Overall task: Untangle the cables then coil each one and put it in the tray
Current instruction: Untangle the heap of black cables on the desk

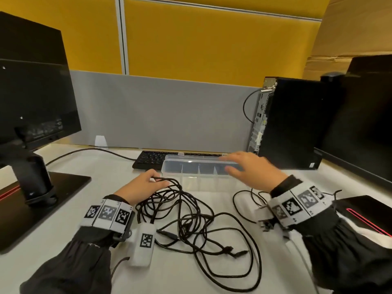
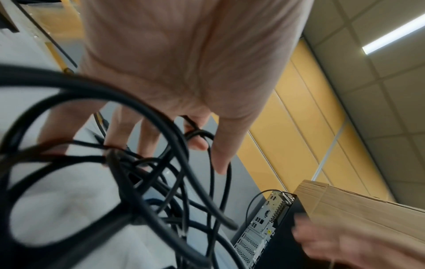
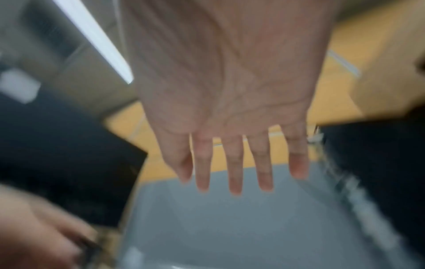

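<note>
A tangle of black cables lies on the white desk in front of me. My left hand rests on the tangle's far left edge, and a curled finger hooks one cable strand. The clear plastic tray with dividers stands just behind the tangle, its compartments holding nothing. My right hand hovers over the tray's right end with straight, spread fingers and holds nothing. The right wrist view is blurred.
A black keyboard sits behind the tray. A monitor on a stand base fills the left. A PC tower and a second monitor stand at right. A loose cable loop lies by my right wrist.
</note>
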Action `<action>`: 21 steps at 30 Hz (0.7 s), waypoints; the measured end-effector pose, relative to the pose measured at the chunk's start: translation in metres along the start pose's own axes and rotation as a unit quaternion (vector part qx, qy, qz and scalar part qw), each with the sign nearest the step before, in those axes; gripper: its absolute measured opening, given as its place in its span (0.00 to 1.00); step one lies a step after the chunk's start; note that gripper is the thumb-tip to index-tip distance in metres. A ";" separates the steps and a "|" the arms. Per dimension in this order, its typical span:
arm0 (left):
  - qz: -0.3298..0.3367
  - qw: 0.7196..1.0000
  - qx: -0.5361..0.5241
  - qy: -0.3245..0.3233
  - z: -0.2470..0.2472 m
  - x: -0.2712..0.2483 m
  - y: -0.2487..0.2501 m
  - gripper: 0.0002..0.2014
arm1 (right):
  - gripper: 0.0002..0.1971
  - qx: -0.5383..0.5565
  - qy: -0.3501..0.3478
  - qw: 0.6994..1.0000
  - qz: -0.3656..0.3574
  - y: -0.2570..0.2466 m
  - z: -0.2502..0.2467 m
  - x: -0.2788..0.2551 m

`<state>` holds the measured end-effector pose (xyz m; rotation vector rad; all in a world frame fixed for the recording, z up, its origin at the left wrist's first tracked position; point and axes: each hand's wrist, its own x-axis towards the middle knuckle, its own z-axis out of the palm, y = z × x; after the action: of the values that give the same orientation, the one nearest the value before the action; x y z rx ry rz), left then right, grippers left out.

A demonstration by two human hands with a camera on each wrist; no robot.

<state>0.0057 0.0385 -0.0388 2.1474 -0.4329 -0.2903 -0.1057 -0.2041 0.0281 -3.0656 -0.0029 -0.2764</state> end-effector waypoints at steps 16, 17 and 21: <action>0.134 0.893 -0.429 0.022 0.017 -0.031 0.036 0.04 | 0.11 0.339 -0.130 0.931 -0.026 -0.015 0.050 -0.003; 0.143 0.888 -0.436 0.023 0.016 -0.031 0.037 0.04 | 0.09 0.361 -0.124 0.924 -0.021 -0.015 0.050 -0.004; 0.149 0.880 -0.449 0.027 0.013 -0.028 0.035 0.05 | 0.10 0.452 -0.101 0.886 0.003 -0.013 0.052 -0.003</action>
<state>-0.0317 0.0215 -0.0165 1.1540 -0.4671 -0.1952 -0.0996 -0.1880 -0.0225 -2.1414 -0.1025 0.0520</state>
